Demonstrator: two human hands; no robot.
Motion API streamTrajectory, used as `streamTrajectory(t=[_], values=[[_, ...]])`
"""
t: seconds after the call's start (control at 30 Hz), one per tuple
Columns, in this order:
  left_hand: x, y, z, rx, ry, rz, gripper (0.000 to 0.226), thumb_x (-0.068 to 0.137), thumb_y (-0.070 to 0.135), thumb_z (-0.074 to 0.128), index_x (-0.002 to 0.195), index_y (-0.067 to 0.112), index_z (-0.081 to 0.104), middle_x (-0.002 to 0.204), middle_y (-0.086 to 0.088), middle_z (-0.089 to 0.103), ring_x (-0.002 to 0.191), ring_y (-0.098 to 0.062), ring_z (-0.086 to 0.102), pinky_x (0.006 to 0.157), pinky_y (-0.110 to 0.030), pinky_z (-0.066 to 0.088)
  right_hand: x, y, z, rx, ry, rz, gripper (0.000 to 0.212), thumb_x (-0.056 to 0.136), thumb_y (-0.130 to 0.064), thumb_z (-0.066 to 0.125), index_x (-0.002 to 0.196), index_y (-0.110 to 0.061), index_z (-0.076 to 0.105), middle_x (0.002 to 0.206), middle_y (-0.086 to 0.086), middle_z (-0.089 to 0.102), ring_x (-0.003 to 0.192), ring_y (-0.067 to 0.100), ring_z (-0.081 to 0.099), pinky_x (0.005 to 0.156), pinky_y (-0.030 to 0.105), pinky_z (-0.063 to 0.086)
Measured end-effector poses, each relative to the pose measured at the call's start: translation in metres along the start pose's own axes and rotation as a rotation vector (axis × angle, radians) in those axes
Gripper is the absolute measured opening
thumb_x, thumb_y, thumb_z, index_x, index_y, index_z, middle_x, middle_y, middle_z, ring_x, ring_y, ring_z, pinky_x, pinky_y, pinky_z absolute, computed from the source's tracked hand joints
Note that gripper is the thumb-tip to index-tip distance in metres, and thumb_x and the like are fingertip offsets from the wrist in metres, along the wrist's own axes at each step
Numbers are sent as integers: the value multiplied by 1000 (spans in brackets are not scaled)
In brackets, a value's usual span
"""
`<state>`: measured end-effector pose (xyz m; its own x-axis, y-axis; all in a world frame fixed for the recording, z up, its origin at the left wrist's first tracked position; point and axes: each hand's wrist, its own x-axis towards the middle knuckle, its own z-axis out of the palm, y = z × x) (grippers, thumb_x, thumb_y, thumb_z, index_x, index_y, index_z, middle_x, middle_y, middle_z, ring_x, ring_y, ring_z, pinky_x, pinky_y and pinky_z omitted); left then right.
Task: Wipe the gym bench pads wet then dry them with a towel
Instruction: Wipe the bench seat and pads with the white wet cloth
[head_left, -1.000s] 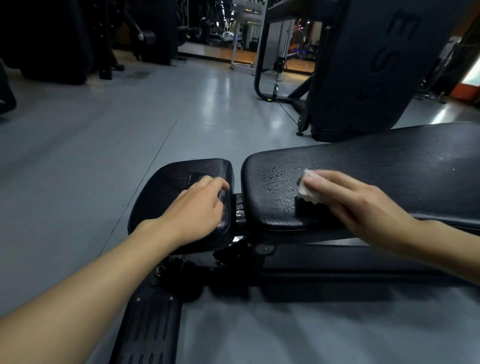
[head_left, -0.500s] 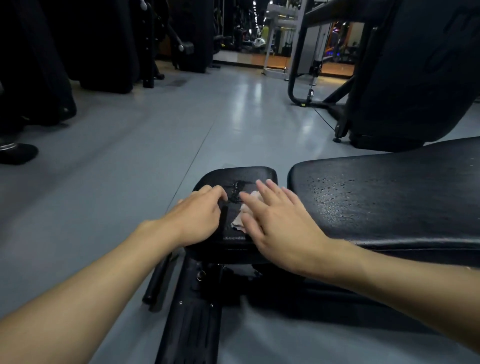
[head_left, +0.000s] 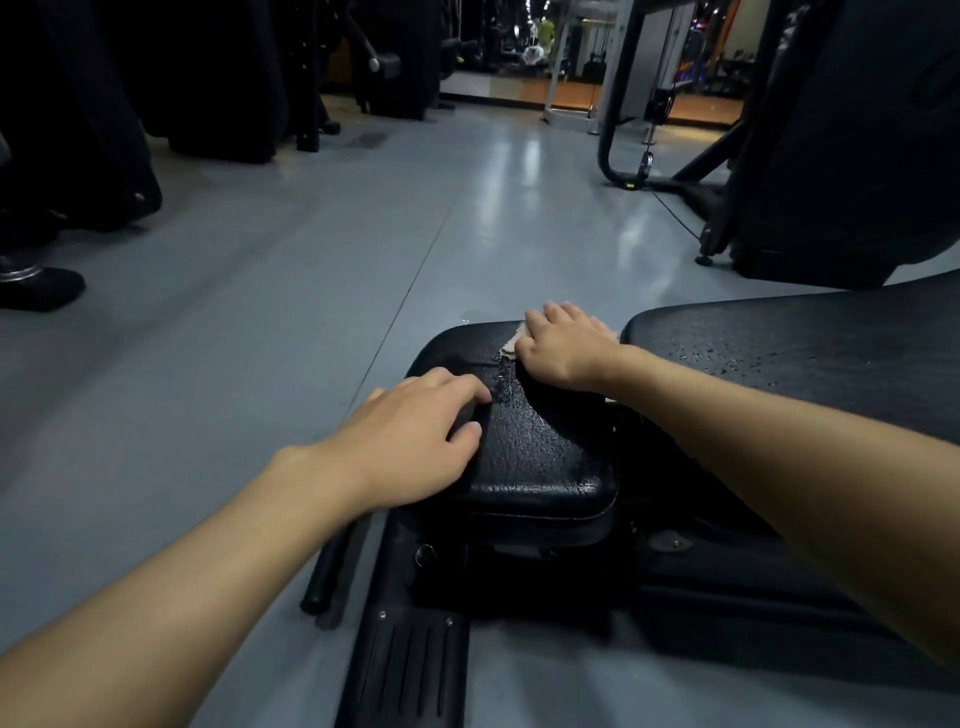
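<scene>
I'm reading this as the wet-wipe step. Back pad (head_left: 805, 353), right of the seat pad (head_left: 545, 457), is beading with droplets. Left hand (head_left: 410, 441) is resting flat and empty on the seat pad's near-left edge. Right hand (head_left: 563, 345) is pressing the cloth (head_left: 511, 345) flat at the seat pad's far edge. Next move, I'm judging, is sweeping the seat pad's near half, then drying both. No containers showing.

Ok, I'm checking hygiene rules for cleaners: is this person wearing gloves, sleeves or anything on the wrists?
No. The left hand and the right hand are both bare, without gloves. Both forearms are uncovered as far as the frame shows, with no sleeve in view. No watch, bracelet or ring shows.
</scene>
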<state>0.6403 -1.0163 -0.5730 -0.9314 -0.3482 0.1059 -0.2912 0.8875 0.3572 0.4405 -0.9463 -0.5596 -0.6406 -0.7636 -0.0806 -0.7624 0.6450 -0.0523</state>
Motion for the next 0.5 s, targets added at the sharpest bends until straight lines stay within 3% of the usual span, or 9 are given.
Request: streamTrajectory(t=[0.07,0.2,0.37,0.5], values=[[-4,-5,1,-37,14,7,37,97,35,44,134,37,47,135,13,49,128,-11,44,106,-41,35,-1,-3,-4,10,-15,22,54,100,-36,24,146,-11,34,158,11,27,148,27,17,119,46,14],[-8,-10,1,-112,39,12,36,97,33,47,132,35,51,137,16,49,132,-8,40,108,-40,32,-51,-12,3,-53,-18,-65,61,103,-38,23,157,-10,13,166,7,4,152,23,0,121,42,2],[-12,-11,5,-164,52,36,37,96,25,48,132,27,54,141,12,47,132,-10,41,111,-40,32,-131,-25,13,-108,22,-197,62,104,-40,21,158,-13,8,167,4,0,153,20,-3,122,41,-2],[-24,-12,3,-175,50,30,40,93,32,51,133,28,53,143,9,43,137,-10,34,114,-40,29,-166,-29,9,-167,-17,-255,90,78,-55,-11,158,-16,1,166,2,-9,152,18,-13,122,43,-7]])
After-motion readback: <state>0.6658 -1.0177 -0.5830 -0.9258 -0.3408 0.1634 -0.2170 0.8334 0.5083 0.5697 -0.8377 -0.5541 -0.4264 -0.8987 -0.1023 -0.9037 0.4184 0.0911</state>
